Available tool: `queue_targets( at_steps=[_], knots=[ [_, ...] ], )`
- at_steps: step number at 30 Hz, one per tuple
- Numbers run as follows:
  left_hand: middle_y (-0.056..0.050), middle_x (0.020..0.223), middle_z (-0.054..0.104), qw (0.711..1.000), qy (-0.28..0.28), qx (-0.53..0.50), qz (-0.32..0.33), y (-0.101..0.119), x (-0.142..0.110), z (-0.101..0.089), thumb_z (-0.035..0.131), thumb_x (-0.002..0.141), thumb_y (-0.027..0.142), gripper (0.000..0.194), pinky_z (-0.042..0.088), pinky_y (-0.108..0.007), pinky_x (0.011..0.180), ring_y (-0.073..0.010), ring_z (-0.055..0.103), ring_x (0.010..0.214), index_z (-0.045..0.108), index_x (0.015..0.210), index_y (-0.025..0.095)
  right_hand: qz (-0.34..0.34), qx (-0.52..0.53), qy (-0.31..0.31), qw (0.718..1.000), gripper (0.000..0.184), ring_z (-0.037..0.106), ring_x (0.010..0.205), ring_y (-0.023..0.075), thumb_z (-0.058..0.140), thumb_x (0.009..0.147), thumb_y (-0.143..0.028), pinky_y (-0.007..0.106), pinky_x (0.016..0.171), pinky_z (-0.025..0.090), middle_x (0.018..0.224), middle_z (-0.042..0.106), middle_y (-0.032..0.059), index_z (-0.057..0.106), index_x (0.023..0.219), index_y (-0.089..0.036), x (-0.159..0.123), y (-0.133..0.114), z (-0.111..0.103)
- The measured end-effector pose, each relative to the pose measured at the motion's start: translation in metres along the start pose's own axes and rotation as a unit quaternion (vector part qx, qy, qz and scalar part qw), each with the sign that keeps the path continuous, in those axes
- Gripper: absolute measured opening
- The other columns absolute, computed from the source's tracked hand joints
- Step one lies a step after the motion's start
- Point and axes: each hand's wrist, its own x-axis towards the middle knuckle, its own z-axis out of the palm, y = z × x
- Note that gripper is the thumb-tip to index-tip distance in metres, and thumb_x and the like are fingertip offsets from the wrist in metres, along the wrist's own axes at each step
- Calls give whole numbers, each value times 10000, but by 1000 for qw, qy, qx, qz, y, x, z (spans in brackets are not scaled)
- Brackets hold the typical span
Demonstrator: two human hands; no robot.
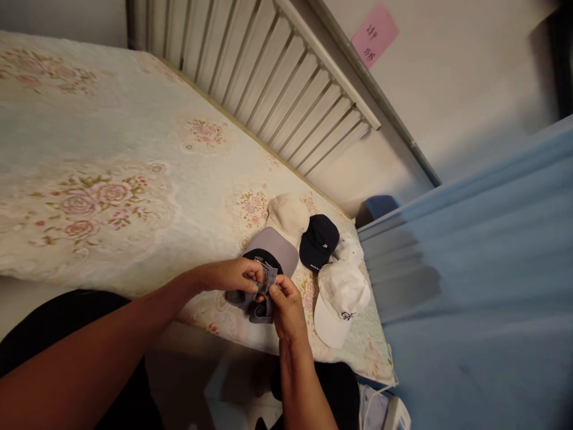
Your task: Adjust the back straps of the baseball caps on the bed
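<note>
A grey baseball cap [274, 246] lies upturned near the front edge of the flowered surface, its brim pointing away from me and its dark inside showing. Both my hands are at its back strap. My left hand [239, 276] pinches the strap from the left, fingers closed. From the right, my right hand [286, 303] grips the strap between thumb and fingers. The strap's fastening is partly hidden by my fingers. Just beyond the grey cap sits a cream cap [289, 214], and to its right a dark navy cap [320, 240].
At the right end of the flowered cloth [201, 197] are a white cap with black lettering [342, 292] and another white cap [351, 248]. A blue curtain [483, 269] hangs on the right. A slatted rail [268, 77] runs along the back; a pink note [375, 34] is on the wall.
</note>
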Motion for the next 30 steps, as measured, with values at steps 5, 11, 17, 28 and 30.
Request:
queue_targets(
  at_steps=[5,11,17,28,30],
  knots=[
    [-9,803,645,999,-9,49,-18,4,0,0,570,726,212,83,403,-248,640,-161,571,749,578,795,166,-11,-47,-1,999,213,509,498,97,633,796,-396,210,523,390,589,579,-38,570,756,-196,-1,2,-2],
    [33,704,550,998,14,66,-18,5,0,0,560,719,222,85,358,-239,629,-127,503,678,592,780,172,-65,-98,58,991,135,483,580,90,664,749,-281,206,575,383,647,561,-50,568,711,-194,-1,-2,1],
    [35,698,526,999,16,43,-25,6,1,2,567,718,242,94,342,-236,616,-122,469,668,592,775,172,-122,-187,105,969,68,503,660,113,657,711,-200,225,623,401,723,579,-35,608,758,-195,-9,-15,10],
    [36,689,534,992,30,-124,-22,1,1,11,620,704,242,90,335,-247,632,-122,460,670,583,747,172,-73,-206,97,971,148,396,471,92,568,808,-316,213,444,306,532,446,-59,650,825,-194,-12,-17,13],
    [40,684,529,990,38,-133,-17,0,1,11,633,703,246,104,334,-247,638,-120,456,667,583,753,170,-75,-183,107,974,121,405,448,83,587,793,-307,205,423,306,542,448,-68,625,830,-198,-11,-15,14]
  ],
)
